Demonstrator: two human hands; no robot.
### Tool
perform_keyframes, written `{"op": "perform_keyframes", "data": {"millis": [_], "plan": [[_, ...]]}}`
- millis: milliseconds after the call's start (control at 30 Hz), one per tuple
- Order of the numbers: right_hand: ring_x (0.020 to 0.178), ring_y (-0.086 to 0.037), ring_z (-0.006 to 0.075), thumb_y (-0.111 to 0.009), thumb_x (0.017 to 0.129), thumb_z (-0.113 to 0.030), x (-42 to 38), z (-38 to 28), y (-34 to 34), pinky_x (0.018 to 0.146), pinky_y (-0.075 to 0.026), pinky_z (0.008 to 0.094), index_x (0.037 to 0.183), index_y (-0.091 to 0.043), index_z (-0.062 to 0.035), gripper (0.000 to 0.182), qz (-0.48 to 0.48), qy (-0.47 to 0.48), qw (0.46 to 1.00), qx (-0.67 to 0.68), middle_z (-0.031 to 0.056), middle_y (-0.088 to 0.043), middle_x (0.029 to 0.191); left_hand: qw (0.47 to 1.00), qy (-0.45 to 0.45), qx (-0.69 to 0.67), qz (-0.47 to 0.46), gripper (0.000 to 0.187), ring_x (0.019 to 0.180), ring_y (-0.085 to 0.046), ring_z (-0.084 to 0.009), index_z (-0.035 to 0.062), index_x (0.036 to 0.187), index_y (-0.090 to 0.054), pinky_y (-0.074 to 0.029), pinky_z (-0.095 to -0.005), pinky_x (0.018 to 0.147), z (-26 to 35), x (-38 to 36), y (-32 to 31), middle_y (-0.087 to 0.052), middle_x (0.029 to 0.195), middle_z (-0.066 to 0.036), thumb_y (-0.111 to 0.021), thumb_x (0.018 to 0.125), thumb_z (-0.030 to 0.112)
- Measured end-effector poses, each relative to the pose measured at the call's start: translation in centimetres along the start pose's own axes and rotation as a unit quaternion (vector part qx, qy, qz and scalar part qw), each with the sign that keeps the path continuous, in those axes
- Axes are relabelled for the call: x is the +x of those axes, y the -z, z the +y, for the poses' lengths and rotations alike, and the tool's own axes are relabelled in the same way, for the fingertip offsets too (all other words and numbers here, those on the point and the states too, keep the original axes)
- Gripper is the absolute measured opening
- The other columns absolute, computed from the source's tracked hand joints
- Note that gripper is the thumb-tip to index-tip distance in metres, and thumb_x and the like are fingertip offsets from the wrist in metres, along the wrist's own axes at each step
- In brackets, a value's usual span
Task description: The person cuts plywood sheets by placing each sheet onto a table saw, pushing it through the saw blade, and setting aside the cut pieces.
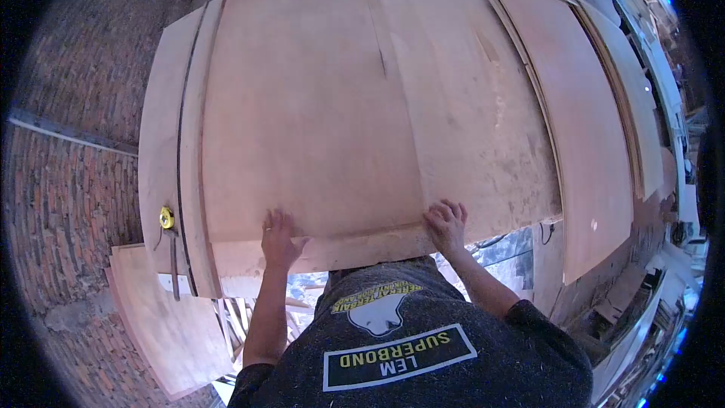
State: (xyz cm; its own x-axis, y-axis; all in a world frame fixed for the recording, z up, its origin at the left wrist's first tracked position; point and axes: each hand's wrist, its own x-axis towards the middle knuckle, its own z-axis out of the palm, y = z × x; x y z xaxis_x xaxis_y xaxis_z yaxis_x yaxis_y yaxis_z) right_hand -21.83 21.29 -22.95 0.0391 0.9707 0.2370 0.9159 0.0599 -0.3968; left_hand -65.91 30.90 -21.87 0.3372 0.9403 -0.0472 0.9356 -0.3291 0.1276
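A wide, thin plywood sheet [310, 121] lies flat on the stack in front of me. My left hand [279, 240] rests at its near edge, fingers stretched over the top face and thumb pointing right. At the sheet's near right corner is my right hand [447, 224], its fingers apart and slightly bent, touching the wood by the side edge. Neither hand is wrapped round anything that I can see. A paler board [483, 121] shows beneath and to the right of the sheet.
A yellow tape measure [166, 217] and a narrow dark bar [174, 264] lie on the left margin. Another thin panel [566, 121] overlaps at right. A loose panel [170, 317] leans low at left, near the brick wall [68, 196].
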Motion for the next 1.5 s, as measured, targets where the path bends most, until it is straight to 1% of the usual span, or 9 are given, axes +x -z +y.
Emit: {"op": "perform_keyframes", "data": {"millis": [100,200,267,667,767,967,1067,1367,1500], "plan": [[0.127,-0.048,0.0303,-0.075,0.077,-0.025,2.3,0.4,0.1,0.109,-0.025,0.0594,0.100,-0.074,-0.0234,0.024,-0.037,-0.006,0.999,-0.031,0.0005,-0.062,0.117,1.000,0.015,-0.007,-0.013,0.090,0.140,-0.032,-0.0480,0.0019,0.135,-0.053,-0.031,-0.0525,0.115,0.1,2.3,0.7,-0.036,0.151,-0.025,-0.083,0.067,0.051],[0.126,-0.049,0.0299,-0.077,0.077,-0.021,4.5,0.9,-0.4,0.110,-0.026,0.0547,0.100,-0.075,-0.0226,0.023,0.001,0.009,1.000,-0.005,0.0013,-0.062,0.112,1.000,0.005,0.008,-0.003,0.090,0.141,-0.031,-0.0471,0.0015,0.136,-0.052,-0.031,-0.0513,0.115,-0.6,4.4,0.5,-0.036,0.151,-0.025,-0.082,0.067,0.052],[0.127,-0.048,0.0293,-0.077,0.078,-0.022,5.9,1.1,-0.6,0.111,-0.025,0.0552,0.100,-0.075,-0.0231,0.022,-0.005,0.005,1.000,-0.012,0.0012,-0.062,0.112,0.999,-0.014,0.035,0.005,0.092,0.141,-0.030,-0.0462,0.0013,0.137,-0.051,-0.031,-0.0508,0.115,-1.3,5.9,0.0,-0.035,0.152,-0.024,-0.082,0.067,0.053],[0.128,-0.047,0.0274,-0.076,0.079,-0.022,13.2,3.1,-2.1,0.112,-0.022,0.0577,0.097,-0.076,-0.0259,0.019,0.004,0.002,1.000,-0.006,-0.0008,-0.062,0.110,0.999,0.048,-0.006,-0.016,0.095,0.145,-0.027,-0.0406,0.0081,0.142,-0.050,-0.031,-0.0484,0.117,-2.2,13.3,0.1,-0.031,0.157,-0.017,-0.083,0.066,0.054],[0.128,-0.047,0.0271,-0.077,0.079,-0.022,14.7,3.5,-2.8,0.113,-0.021,0.0578,0.096,-0.076,-0.0254,0.018,0.015,0.002,1.000,0.000,-0.0009,-0.062,0.110,0.999,0.033,0.011,0.006,0.095,0.145,-0.027,-0.0404,0.0079,0.142,-0.050,-0.031,-0.0477,0.117,-2.6,15.0,0.3,-0.032,0.157,-0.017,-0.083,0.066,0.054],[0.128,-0.046,0.0276,-0.077,0.078,-0.022,17.5,4.0,-3.1,0.112,-0.022,0.0579,0.097,-0.076,-0.0250,0.019,0.015,-0.010,1.000,-0.003,-0.0003,-0.062,0.110,0.998,0.057,0.020,-0.030,0.094,0.145,-0.027,-0.0411,0.0072,0.142,-0.049,-0.033,-0.0471,0.116,-2.3,18.3,1.5,-0.031,0.157,-0.017,-0.082,0.068,0.055],[0.128,-0.047,0.0281,-0.076,0.079,-0.024,18.9,3.5,-2.1,0.110,-0.023,0.0578,0.097,-0.076,-0.0239,0.018,0.008,-0.008,1.000,-0.008,0.0003,-0.062,0.111,0.995,0.016,0.089,-0.031,0.094,0.145,-0.027,-0.0417,0.0077,0.143,-0.048,-0.033,-0.0475,0.116,-4.8,20.1,-1.6,-0.030,0.158,-0.017,-0.080,0.069,0.057],[0.127,-0.047,0.0279,-0.075,0.080,-0.026,21.9,4.8,-3.9,0.113,-0.022,0.0574,0.096,-0.076,-0.0232,0.017,0.017,-0.009,1.000,0.004,-0.0012,-0.063,0.109,0.996,0.064,0.023,-0.050,0.093,0.144,-0.027,-0.0421,0.0069,0.143,-0.048,-0.033,-0.0460,0.116,-3.4,23.3,1.7,-0.030,0.158,-0.017,-0.080,0.070,0.055],[0.127,-0.048,0.0284,-0.074,0.080,-0.025,22.5,4.6,-3.8,0.113,-0.021,0.0575,0.096,-0.076,-0.0207,0.016,0.023,-0.021,0.999,0.021,-0.0002,-0.063,0.109,0.998,0.042,0.043,-0.032,0.094,0.143,-0.029,-0.0432,0.0067,0.142,-0.048,-0.034,-0.0469,0.115,-4.0,23.8,1.0,-0.030,0.157,-0.019,-0.082,0.069,0.054]]}}
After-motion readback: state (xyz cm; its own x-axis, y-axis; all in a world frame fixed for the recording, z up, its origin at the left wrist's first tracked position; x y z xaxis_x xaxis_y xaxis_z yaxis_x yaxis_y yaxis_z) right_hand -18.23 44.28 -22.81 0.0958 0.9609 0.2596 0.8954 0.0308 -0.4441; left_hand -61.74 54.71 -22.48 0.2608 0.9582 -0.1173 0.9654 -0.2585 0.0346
